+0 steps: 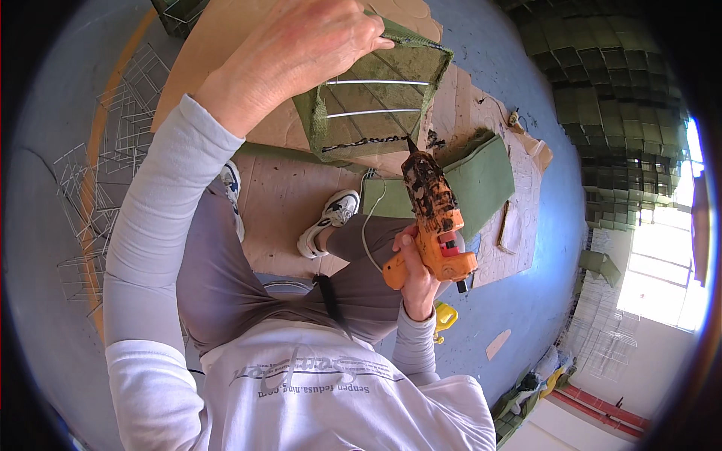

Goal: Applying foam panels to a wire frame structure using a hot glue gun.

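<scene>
My left hand [308,46] grips the upper edge of a box-shaped wire frame [368,99] covered in green mesh, holding it tilted over cardboard. Pale wires cross it, and a dark, lumpy glue line runs along its near edge. In my right hand [416,274] is an orange glue gun [432,199], its barrel smeared with black and its red trigger showing. The gun's dark nozzle points up to the right end of that glue line; whether it touches cannot be made out. A pale cord runs beside the gun.
Folded green sheet material [481,180] lies just right of the gun on cardboard [519,233]. Bare wire frames [128,113] are piled on the floor at left. Stacked green mesh boxes [609,98] fill the far right. A yellow item [446,319] sits by my right forearm.
</scene>
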A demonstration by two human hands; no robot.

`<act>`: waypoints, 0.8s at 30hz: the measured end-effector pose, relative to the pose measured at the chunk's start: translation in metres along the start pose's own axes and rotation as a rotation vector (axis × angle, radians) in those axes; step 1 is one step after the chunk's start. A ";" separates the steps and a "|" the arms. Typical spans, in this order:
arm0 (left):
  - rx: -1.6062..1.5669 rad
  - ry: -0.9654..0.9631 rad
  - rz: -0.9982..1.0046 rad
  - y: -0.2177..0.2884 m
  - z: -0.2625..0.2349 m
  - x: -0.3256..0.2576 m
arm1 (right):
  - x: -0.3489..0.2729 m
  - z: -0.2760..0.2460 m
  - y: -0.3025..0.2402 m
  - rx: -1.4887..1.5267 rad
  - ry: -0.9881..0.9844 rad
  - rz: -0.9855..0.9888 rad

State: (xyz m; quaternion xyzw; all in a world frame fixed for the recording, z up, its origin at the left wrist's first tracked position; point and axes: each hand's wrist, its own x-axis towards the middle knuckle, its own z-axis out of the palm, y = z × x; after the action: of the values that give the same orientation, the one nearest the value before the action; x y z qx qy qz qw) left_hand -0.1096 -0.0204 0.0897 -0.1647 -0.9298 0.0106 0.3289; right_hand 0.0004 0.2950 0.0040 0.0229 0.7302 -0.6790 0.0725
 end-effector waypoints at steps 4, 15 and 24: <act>0.007 -0.060 0.043 -0.002 0.000 0.004 | 0.001 0.001 -0.002 0.013 0.011 0.003; -0.095 -0.043 0.074 0.002 0.004 0.013 | 0.002 -0.002 -0.008 -0.037 0.019 -0.009; -0.100 -0.056 0.083 -0.001 0.005 0.015 | 0.002 -0.002 -0.010 -0.035 -0.015 -0.025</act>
State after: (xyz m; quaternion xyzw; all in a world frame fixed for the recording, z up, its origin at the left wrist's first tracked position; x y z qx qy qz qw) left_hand -0.1237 -0.0158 0.0946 -0.2188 -0.9304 -0.0175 0.2936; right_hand -0.0027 0.2960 0.0141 0.0072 0.7416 -0.6672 0.0698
